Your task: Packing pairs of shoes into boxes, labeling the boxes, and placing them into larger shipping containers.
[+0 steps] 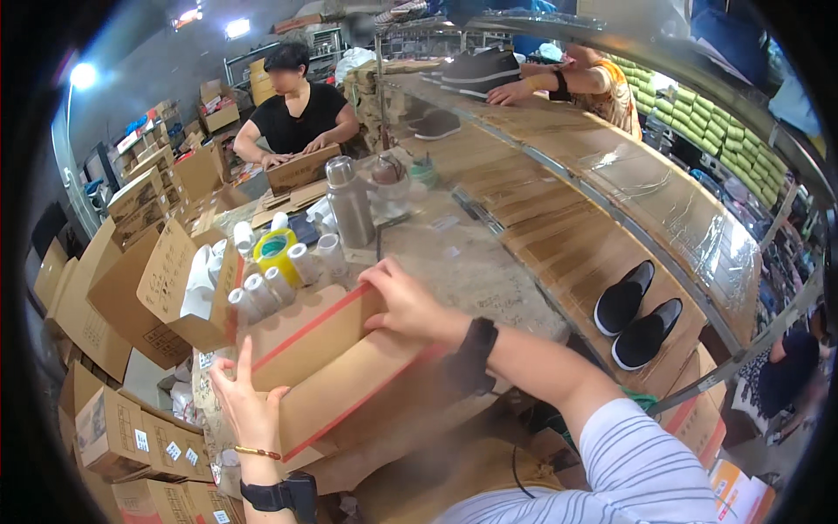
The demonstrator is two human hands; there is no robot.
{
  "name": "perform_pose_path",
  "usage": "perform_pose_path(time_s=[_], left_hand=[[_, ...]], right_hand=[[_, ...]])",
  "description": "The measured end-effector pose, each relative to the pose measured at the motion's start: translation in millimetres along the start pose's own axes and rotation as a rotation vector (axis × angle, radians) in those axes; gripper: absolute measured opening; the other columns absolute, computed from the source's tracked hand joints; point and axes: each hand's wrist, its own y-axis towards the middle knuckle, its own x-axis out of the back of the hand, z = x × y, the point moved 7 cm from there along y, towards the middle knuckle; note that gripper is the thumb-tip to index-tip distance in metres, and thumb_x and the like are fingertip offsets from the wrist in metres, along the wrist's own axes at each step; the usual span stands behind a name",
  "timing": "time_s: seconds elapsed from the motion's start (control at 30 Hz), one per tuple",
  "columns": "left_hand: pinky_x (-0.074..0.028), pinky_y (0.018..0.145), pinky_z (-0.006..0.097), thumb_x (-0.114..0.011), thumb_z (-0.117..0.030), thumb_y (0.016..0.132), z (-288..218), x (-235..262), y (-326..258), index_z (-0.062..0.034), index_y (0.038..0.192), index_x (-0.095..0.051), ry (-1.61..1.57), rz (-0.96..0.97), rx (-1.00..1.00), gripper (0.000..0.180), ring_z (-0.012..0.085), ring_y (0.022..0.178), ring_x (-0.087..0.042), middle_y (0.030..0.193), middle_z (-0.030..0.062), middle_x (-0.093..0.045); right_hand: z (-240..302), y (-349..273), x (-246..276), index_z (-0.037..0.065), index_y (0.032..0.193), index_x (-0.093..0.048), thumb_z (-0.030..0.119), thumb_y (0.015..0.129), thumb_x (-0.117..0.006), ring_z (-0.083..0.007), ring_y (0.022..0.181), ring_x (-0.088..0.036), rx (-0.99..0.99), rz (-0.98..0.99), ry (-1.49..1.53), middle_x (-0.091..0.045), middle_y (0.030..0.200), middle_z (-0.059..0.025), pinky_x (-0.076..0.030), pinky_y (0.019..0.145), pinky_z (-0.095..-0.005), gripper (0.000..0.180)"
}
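Observation:
A long, topless brown cardboard box (367, 382) with red stripes along its edges is tilted in front of me at the near edge of the worktable. My right hand (406, 306) grips its far right end, thumb inside and fingers over the outside. At the box's left end is my left hand (249, 406), fingers spread and thumb stretched out to the rim. Nothing lies inside the part of the box that I can see. My wrists partly hide its lower side.
Beyond the box stand white rolls (255, 293), a yellow tape roll (276, 251) and a steel flask (349, 205). Cartons (179, 284) crowd the left. Black slip-on shoes (642, 323) sit on a conveyor (559, 253) at right. Two people work farther back.

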Motion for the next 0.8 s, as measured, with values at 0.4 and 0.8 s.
perform_pose_path(time_s=[0.4, 0.8], left_hand=[[-0.023, 0.107, 0.054, -0.064, -0.037, 0.079, -20.0, -41.3, -25.0, -0.0143, 0.126, -0.055, 0.123, 0.145, -0.104, 0.053, 0.0375, 0.122, -0.043, 0.134, 0.0245, -0.043], [-0.024, 0.106, 0.055, -0.065, -0.039, 0.078, -20.3, -44.0, -33.8, -0.0153, 0.128, -0.052, 0.071, 0.188, -0.128, 0.057, 0.0321, 0.119, -0.043, 0.122, 0.018, -0.051]], right_hand=[[-131.6, -101.5, 102.6, 0.012, 0.103, -0.066, 0.03, 0.083, -0.06, -0.0337, 0.098, -0.058, -0.065, 0.0, -0.591, -0.057, 0.111, -0.0174, -0.048, 0.084, -0.041, 0.028], [-280.6, -373.6, 315.5, 0.007, 0.119, -0.059, 0.058, 0.076, -0.058, -0.0372, 0.115, -0.052, -1.501, -0.286, -0.745, -0.057, 0.122, -0.0204, -0.041, 0.098, -0.0427, 0.066]])
